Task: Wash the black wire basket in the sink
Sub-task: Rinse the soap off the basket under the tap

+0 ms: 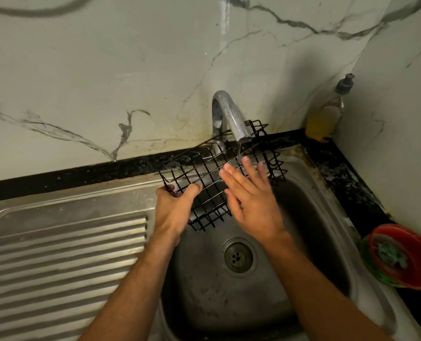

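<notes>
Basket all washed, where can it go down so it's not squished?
The ribbed drainboard left of the sink bowl is bare. The right counter is crowded: soap bottle in the corner, red bowl nearer.

So the black wire basket [216,173] is a shallow rectangular grid thing with short upright sides, glossy and wet. I've got it tilted over the steel sink [327,217], far end up under the tap. My left hand [172,205] pinches its near-left edge, and my right hand [251,200] lies flat on the grid.
</notes>
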{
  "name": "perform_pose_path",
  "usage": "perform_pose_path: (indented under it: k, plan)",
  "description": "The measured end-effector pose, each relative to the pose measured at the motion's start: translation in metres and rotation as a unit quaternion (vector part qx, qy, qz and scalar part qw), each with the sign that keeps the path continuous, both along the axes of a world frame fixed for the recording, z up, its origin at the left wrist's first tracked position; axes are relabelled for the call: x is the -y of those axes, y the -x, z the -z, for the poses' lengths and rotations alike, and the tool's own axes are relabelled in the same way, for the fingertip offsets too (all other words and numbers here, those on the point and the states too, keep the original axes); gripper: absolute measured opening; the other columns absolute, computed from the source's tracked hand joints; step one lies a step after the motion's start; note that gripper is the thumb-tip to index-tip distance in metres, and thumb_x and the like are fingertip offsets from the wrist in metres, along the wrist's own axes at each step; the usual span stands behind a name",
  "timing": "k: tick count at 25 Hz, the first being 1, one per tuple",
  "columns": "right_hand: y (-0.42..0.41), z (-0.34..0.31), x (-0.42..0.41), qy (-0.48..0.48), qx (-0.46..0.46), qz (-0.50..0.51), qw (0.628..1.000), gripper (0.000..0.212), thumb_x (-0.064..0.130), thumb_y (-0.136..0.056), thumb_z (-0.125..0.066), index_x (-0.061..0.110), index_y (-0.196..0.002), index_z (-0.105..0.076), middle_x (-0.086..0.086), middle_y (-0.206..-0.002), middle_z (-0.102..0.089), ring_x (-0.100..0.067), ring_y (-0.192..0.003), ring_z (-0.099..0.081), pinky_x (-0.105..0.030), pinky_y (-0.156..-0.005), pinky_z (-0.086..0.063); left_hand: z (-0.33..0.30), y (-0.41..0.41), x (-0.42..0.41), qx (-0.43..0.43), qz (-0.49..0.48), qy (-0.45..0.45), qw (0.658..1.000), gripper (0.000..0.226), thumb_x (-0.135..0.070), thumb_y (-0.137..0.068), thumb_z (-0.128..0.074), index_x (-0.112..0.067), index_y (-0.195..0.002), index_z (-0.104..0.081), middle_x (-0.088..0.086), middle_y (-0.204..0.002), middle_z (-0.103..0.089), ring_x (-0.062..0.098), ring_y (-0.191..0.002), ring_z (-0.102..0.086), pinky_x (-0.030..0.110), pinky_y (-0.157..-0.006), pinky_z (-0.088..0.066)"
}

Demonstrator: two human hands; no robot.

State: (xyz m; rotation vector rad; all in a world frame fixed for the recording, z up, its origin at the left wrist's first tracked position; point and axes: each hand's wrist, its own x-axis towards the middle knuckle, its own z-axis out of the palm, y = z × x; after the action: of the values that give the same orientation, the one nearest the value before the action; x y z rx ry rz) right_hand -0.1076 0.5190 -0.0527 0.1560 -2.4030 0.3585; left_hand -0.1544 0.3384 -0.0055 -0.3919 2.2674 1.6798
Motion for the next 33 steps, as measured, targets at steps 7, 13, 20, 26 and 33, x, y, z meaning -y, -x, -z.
perform_pose_path:
  k: [7, 13, 20, 26, 33]
  plan:
    - [-0.006, -0.006, -0.008, -0.037, 0.011, 0.028, 0.999, 0.055, 0.024, -0.101, -0.045, 0.018, -0.154, -0.032, -0.01, -0.162, -0.025, -0.029, -0.152, -0.018, -0.054, -0.122, -0.016, -0.012, 0.021, -0.016, -0.065, 0.045, -0.053, 0.995, 0.052, -0.047, -0.071, -0.078, -0.027, -0.111, -0.051, -0.004, -0.11, -0.067, 0.018, -0.108, -0.064, 0.045, -0.098, -0.052]
    - [-0.01, 0.002, 0.003, -0.043, 0.013, -0.016, 0.999, 0.049, 0.029, -0.101, -0.051, 0.011, -0.147, -0.048, -0.014, -0.157, -0.036, -0.034, -0.148, -0.029, -0.056, -0.119, -0.027, -0.002, 0.019, -0.029, -0.005, -0.003, -0.113, 0.994, 0.075, -0.058, -0.057, -0.081, -0.025, -0.118, -0.052, 0.004, -0.12, -0.067, 0.028, -0.114, -0.064, 0.058, -0.102, -0.05]
    - [-0.012, -0.004, -0.015, 0.106, 0.02, 0.11, 0.988, 0.046, 0.029, -0.101, -0.049, 0.015, -0.145, -0.05, -0.017, -0.159, -0.031, -0.034, -0.15, -0.025, -0.061, -0.119, -0.022, -0.007, 0.009, -0.027, 0.019, -0.027, -0.136, 0.99, 0.089, -0.064, -0.049, -0.077, -0.024, -0.124, -0.049, 0.003, -0.124, -0.062, 0.028, -0.115, -0.062, 0.058, -0.103, -0.049]
    - [-0.018, 0.009, 0.026, -0.113, -0.001, -0.118, 0.987, 0.04, 0.028, -0.101, -0.05, 0.018, -0.139, -0.058, -0.005, -0.149, -0.051, -0.026, -0.143, -0.04, -0.055, -0.117, -0.031, -0.001, 0.008, -0.024, 0.043, -0.022, -0.113, 0.992, 0.091, -0.059, -0.056, -0.078, -0.008, -0.127, -0.055, 0.01, -0.107, -0.072, 0.028, -0.1, -0.071, 0.039, -0.079, -0.058]
    - [0.004, -0.026, -0.013, 0.186, 0.114, 0.205, 0.954, 0.064, 0.054, -0.099, -0.04, 0.025, -0.155, -0.032, -0.015, -0.166, -0.009, -0.037, -0.152, -0.006, -0.062, -0.121, -0.014, 0.01, -0.003, -0.009, 0.047, -0.01, -0.067, 0.997, 0.109, -0.066, -0.047, -0.077, -0.017, -0.138, -0.045, 0.008, -0.129, -0.063, 0.032, -0.116, -0.063, 0.058, -0.099, -0.052]
